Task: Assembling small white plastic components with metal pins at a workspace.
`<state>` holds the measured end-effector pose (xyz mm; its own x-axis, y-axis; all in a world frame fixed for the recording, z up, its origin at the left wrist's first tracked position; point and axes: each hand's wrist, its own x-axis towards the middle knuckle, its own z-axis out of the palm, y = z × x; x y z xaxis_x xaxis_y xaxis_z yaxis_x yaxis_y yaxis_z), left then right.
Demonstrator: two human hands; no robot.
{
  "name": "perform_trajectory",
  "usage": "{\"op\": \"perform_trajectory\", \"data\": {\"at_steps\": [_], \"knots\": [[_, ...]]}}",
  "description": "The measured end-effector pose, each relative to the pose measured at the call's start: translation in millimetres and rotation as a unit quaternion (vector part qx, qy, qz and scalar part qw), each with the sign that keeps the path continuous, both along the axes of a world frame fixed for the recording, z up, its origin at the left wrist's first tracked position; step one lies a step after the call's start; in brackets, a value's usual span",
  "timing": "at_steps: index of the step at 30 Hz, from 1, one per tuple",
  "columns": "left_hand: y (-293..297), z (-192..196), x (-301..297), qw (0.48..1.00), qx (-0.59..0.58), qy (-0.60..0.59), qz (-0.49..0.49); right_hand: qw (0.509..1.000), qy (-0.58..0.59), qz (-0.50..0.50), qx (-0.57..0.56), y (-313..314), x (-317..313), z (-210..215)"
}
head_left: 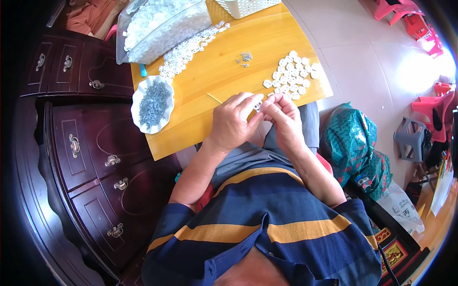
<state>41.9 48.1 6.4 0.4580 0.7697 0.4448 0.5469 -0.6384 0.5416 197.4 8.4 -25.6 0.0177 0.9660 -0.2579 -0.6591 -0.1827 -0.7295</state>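
Close together at the table's near edge, both my hands are bent around a small white plastic piece with dark holes [257, 106]. My left hand [233, 120] pinches it between thumb and fingers. My right hand [285, 118] has its thumb and fingertips closed against the piece's other side; whether they hold something more is hidden. Beside my left hand a thin yellow stick [213, 97] points onto the table. Ahead of my right hand lies a cluster of rounded white plastic pieces [292, 76]. A small pile of metal screws [245, 56] sits farther back.
A white scalloped dish [137, 106] of grey screws [155, 102] stands on the left of the wooden table [210, 62]. Behind it, loose white pieces [183, 56] lie along a clear plastic bin [167, 42]. A white basket [245, 7] stands at the back; green bags [350, 143] rest on the floor.
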Motion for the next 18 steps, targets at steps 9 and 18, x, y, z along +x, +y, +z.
{"op": "perform_trajectory", "data": {"at_steps": [9,18], "knots": [[-2.7,0.5,3.0,0.999,-0.043,-0.006,-0.018,0.997,0.061,0.043,-0.031,-3.5,8.0,-2.0],[-2.6,-0.7,8.0,0.998,-0.061,-0.016,-0.022,0.999,0.039,0.02,-0.012,-5.0,7.3,-5.8]]}}
